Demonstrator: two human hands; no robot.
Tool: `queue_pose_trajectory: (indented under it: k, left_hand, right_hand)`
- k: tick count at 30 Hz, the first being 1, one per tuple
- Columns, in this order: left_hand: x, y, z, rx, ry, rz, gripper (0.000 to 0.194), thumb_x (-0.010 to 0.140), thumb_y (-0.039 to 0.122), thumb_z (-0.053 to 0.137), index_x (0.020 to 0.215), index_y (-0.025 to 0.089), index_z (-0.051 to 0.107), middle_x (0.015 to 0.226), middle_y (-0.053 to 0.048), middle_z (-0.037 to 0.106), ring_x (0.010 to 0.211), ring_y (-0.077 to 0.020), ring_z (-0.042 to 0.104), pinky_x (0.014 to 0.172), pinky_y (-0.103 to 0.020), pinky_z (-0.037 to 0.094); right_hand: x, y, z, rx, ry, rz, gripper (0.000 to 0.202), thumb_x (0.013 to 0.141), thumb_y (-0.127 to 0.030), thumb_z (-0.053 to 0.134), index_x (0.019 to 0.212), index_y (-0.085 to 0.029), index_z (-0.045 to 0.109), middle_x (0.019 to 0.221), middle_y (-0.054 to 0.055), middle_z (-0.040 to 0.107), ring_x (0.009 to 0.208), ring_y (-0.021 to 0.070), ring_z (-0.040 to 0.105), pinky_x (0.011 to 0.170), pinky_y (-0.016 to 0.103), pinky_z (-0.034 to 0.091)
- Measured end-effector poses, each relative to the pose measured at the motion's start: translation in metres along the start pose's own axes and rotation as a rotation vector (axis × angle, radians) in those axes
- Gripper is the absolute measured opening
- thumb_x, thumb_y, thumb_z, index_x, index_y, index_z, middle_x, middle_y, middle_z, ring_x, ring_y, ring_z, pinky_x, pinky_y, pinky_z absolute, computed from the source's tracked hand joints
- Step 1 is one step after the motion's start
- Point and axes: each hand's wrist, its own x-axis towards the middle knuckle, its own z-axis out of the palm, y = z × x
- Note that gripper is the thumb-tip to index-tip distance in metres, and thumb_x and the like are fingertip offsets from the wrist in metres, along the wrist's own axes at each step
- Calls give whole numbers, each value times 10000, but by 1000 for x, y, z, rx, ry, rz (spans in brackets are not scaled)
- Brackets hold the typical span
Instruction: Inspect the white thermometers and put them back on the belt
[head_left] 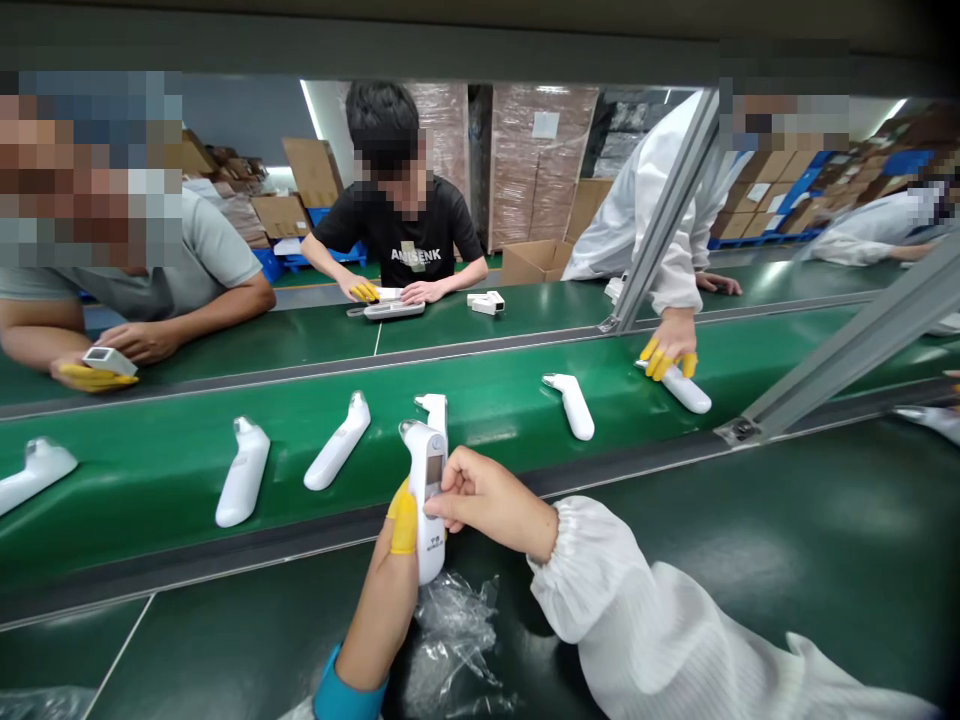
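Note:
My left hand [403, 520], with yellow finger covers, is closed around a white ear thermometer [433, 545] and holds it upright. Its screen and printed front face me. My right hand [487, 495] has thumb and fingers pinched together against the front, by the lower part of the screen; anything between those fingertips is too small to make out. Directly behind the held one, another ear thermometer [435, 405] is partly hidden on the green conveyor belt [495, 395]. Crumpled clear plastic [454, 630] lies below my hands on the dark green worktop [247, 640].
Several more white thermometers lie spaced along the belt, including one [244, 472] to the left and one [571, 405] to the right. A co-worker's yellow-tipped hand [673, 345] grips another [688, 390]. Slanted metal struts [832, 350] stand at the right. People work across the belt.

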Motion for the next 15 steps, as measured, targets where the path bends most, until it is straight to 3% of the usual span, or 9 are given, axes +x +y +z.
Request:
queue_pose_trajectory:
  k: [6,11,15]
  left_hand:
    - [-3,9,4,-27,35,-57,541,829,506,616,1299,242,562,1301,-72,608,1249,-302,500,1054,-415,385]
    - [0,0,-3,77,0,50,501,860,511,580,1301,275,552,1373,-46,555,1324,-277,431,1117,-392,306]
    - [-1,2,-2,131,25,26,517,888,544,517,1333,280,522,1403,-54,528,1334,-287,419,1137,-438,265]
  right_hand:
    - [0,-4,-1,55,-72,10,421,676,-461,779,770,-188,472,610,-48,598,568,106,600,589,256,519]
    - [-1,0,5,-67,71,-81,486,581,-395,861,737,-201,443,610,-85,507,555,88,530,520,216,459]
    - [2,0,4,17,10,16,463,617,-390,835,742,-203,431,593,-72,567,543,107,578,547,243,501]
